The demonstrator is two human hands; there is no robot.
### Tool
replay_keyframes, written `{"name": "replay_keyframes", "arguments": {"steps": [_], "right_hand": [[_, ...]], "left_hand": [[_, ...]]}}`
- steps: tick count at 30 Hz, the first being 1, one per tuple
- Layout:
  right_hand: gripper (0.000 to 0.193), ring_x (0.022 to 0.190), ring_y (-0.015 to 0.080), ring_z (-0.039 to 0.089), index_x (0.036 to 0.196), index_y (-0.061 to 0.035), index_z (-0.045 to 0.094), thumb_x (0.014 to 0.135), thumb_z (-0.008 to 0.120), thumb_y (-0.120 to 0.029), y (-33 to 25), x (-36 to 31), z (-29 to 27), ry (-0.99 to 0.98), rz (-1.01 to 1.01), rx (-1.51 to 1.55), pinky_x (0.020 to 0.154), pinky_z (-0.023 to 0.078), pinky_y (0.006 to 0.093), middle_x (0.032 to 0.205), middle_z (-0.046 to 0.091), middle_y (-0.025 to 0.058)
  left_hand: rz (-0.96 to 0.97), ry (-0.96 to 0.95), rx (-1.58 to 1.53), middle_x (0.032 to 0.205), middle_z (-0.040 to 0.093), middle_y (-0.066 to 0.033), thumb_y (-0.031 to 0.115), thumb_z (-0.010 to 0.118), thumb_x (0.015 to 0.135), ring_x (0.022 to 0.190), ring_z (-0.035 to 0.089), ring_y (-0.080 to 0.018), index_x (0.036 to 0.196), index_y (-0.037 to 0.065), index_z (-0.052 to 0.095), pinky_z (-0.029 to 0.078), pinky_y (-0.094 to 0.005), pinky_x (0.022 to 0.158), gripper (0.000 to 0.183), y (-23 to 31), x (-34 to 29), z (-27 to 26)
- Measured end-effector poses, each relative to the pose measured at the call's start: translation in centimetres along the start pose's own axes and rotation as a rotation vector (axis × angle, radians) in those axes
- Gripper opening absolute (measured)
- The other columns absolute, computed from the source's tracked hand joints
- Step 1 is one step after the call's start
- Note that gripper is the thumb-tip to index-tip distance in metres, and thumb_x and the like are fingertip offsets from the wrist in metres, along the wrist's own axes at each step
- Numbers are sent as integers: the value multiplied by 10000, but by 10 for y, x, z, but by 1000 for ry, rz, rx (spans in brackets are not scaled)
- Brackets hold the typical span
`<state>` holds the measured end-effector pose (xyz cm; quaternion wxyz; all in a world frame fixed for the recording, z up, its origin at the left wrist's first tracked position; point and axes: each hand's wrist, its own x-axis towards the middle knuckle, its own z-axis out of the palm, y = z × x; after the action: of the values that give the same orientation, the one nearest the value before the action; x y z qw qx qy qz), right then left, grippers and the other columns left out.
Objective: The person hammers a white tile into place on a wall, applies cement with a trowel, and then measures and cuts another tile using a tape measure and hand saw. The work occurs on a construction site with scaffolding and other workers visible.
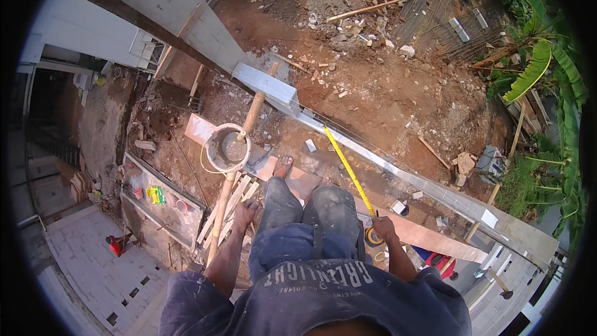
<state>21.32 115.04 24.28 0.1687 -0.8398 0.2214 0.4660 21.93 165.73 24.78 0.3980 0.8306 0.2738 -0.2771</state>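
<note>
My right hand, beside my right thigh, is closed on a tape measure; its yellow blade stretches out ahead, the far tip beside the row of light blocks. A round yellow-and-black item shows next to that hand; whether it is the tape's case is unclear. My left hand hangs by my left leg, near a bamboo pole and pale wooden slats. Its fingers are too small to read. Ahead on the left, a bucket with grey contents stands next to my left foot.
I stand high on a plank over reddish, rubble-strewn ground. A concrete column rises at the far left. To the right lie a hammer and a red item. Below left, a person in red is on paving.
</note>
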Motion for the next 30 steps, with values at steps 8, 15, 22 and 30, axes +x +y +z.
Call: {"name": "replay_keyframes", "arguments": {"steps": [8,15,22,30], "right_hand": [[520,1038,413,606,1003,40,668,856,482,-423,25,-73,83,-21,380,288,904,478,452,1048,633,290],[436,1006,428,612,1010,20,672,862,460,-331,-35,-131,150,-56,356,444,898,476,472,1017,637,295],[411,972,434,621,973,11,676,858,458,-319,-69,-155,255,-16,771,912,871,487,471,983,643,291],[462,858,382,669,850,50,663,861,509,-386,-86,-180,422,149,778,759,752,538,433,851,665,269]], "left_hand": [[250,-215,243,883,670,-190,308,593,835,834,646,-335,1009,21,664,488,-403,759,342,-3,110,-81],[391,-162,255,839,631,-55,225,586,862,711,569,-150,1022,-1,658,473,-299,604,286,56,230,-183],[570,-327,322,702,542,-36,234,565,869,623,481,-134,889,6,610,399,-309,574,233,178,246,-162],[815,-481,417,698,560,-2,285,548,867,558,506,-103,951,41,682,375,-257,460,291,215,331,-77]]}}
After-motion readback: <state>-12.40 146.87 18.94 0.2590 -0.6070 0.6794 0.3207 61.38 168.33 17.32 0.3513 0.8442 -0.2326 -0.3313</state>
